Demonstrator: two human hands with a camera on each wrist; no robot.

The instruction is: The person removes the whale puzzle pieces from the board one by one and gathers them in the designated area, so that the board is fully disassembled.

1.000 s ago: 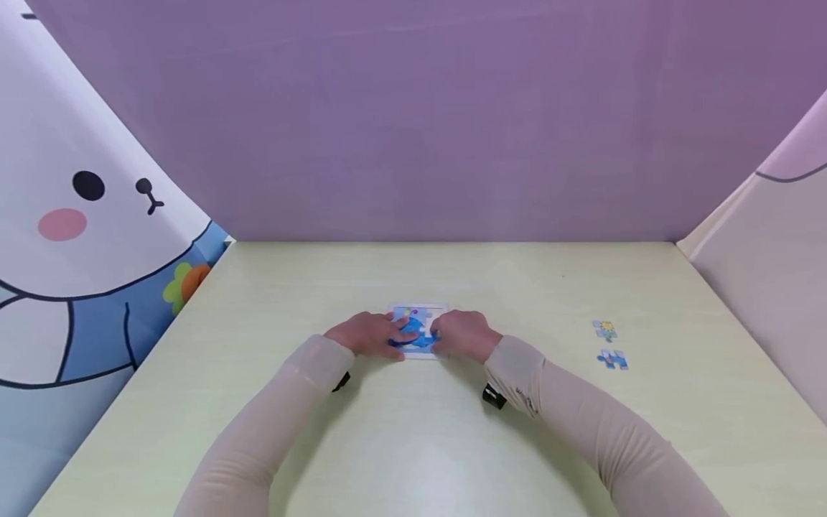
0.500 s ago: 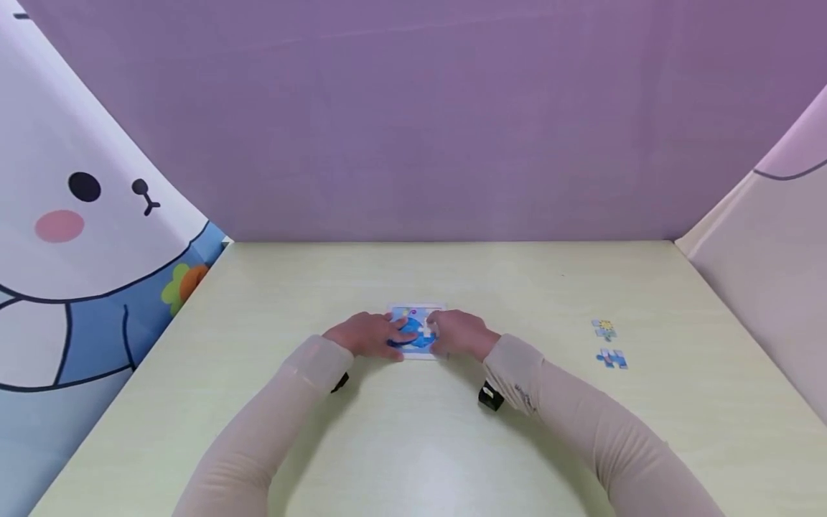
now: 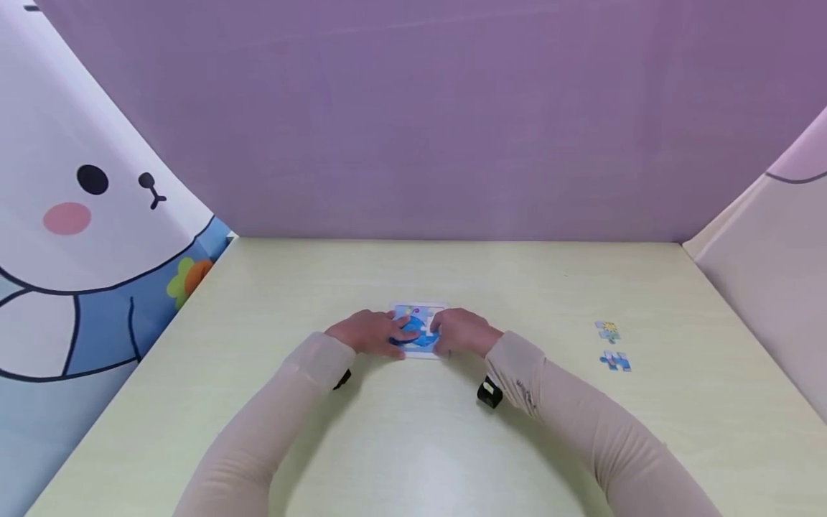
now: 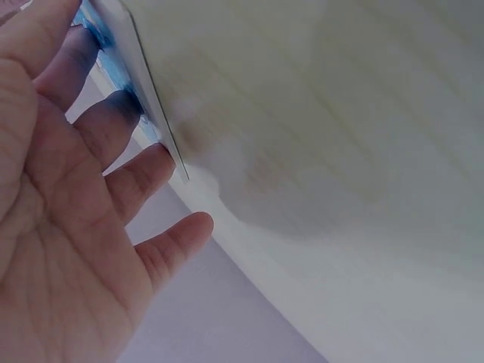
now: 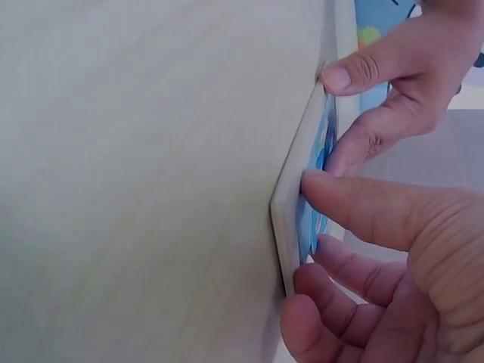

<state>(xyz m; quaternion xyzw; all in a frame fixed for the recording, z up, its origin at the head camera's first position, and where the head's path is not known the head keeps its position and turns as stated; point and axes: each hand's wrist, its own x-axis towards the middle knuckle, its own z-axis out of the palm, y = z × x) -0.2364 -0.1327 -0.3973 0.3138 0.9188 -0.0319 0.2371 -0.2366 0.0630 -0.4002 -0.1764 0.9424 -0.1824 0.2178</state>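
Observation:
A small jigsaw puzzle (image 3: 421, 312) with a blue picture and a pale border lies flat on the table. My left hand (image 3: 368, 333) rests on its left side, fingers spread and fairly straight over the picture. At the right side my right hand (image 3: 465, 332) is bent, its thumb at the board's near edge in the right wrist view. Between that thumb and the fingers a blue puzzle piece (image 5: 315, 234) shows, mostly hidden by the hand. Beside the right fingers a white gap is visible in the picture.
Two groups of joined puzzle pieces lie to the right: one with a yellow flower (image 3: 607, 330), one mostly blue (image 3: 616, 360). The pale table (image 3: 413, 431) ends at a purple back wall (image 3: 413, 129). A cartoon-printed cloth (image 3: 97, 251) hangs at the left.
My right fingers shift slightly over the puzzle's right side, and the white gap beside them changes shape. My left hand keeps its place. The head view tilts a little.

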